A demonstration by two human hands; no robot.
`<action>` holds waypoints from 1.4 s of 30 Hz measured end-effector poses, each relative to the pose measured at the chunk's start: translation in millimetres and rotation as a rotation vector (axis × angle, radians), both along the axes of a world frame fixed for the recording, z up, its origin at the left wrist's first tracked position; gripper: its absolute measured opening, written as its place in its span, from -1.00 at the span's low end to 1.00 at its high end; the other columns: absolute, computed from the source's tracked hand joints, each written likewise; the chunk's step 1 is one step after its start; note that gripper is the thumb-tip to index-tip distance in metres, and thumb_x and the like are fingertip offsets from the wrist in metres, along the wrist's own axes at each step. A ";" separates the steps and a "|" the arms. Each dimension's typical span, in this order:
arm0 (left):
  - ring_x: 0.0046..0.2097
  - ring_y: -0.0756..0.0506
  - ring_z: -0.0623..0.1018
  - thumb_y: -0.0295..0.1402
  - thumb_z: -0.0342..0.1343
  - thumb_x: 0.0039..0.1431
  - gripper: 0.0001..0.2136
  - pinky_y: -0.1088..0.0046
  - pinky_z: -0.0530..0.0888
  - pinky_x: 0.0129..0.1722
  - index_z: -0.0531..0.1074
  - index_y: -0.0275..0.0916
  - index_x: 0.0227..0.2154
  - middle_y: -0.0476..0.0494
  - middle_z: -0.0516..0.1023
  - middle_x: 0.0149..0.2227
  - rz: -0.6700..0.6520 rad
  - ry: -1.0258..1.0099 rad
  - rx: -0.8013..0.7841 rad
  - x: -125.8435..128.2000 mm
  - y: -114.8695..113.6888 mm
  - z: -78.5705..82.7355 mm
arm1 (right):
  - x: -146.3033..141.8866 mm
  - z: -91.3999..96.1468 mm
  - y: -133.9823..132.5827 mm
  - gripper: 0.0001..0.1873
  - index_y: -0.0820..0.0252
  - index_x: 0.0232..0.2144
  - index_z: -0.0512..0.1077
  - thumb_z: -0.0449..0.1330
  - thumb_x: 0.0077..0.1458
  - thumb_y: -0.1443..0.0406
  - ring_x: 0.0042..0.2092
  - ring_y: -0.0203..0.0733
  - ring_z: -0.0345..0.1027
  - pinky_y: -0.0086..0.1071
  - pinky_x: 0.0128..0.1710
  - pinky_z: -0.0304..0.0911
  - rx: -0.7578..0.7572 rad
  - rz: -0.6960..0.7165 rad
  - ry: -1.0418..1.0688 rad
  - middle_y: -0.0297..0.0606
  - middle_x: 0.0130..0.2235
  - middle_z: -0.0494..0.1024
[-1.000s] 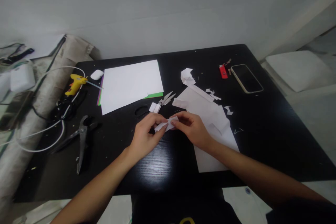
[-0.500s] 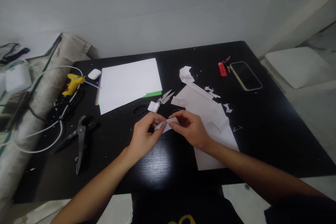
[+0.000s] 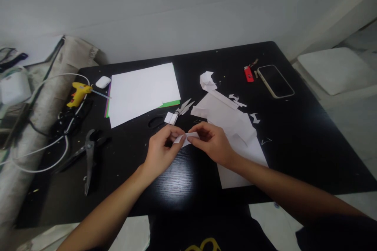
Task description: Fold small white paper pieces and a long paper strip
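Between both hands is a small piece of white paper (image 3: 186,140), held just above the black table. My left hand (image 3: 163,147) pinches its left end between thumb and fingers. At the other end, the thumb and fingers of my right hand (image 3: 210,141) are closed on the same piece. Just beyond my fingers lie scissors (image 3: 185,107), with a small folded white paper (image 3: 170,118) resting over their handles. White sheets and cut pieces (image 3: 225,111) spread under and past my right hand.
A stack of white and coloured sheets (image 3: 143,90) lies at back left. Near it are a yellow glue gun (image 3: 79,93), a white case (image 3: 103,82) and large metal shears (image 3: 89,153). Back right hold a red lighter (image 3: 249,74) and a phone (image 3: 276,81). Paper scraps (image 3: 255,118) lie about.
The camera view has shifted slightly. Both hands keep their pinch on the small paper, with hardly any movement.
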State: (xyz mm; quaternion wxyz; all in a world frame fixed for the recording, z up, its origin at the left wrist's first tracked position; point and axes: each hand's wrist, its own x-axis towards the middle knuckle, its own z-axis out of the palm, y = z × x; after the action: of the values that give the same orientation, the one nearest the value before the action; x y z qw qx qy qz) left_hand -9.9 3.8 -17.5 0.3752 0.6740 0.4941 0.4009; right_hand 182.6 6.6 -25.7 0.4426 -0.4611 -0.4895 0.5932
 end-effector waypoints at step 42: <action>-0.27 -0.03 0.54 -0.48 0.19 0.29 -0.92 0.41 0.56 -0.26 0.46 -0.20 -0.20 -0.11 0.51 -0.18 -0.178 0.220 0.179 -6.3 4.7 9.2 | 1.6 -2.5 7.9 -0.76 0.12 -0.27 0.60 0.47 -0.05 0.27 -0.17 -0.07 0.59 -0.15 -0.18 0.63 -0.189 -0.020 0.164 -0.25 -0.20 0.64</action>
State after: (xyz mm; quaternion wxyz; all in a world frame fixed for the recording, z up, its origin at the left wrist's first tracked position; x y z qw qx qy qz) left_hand -16.2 8.5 -8.4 0.2916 0.7856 0.4329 0.3323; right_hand 184.1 14.5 -28.2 0.4416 -0.4557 -0.3887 0.6680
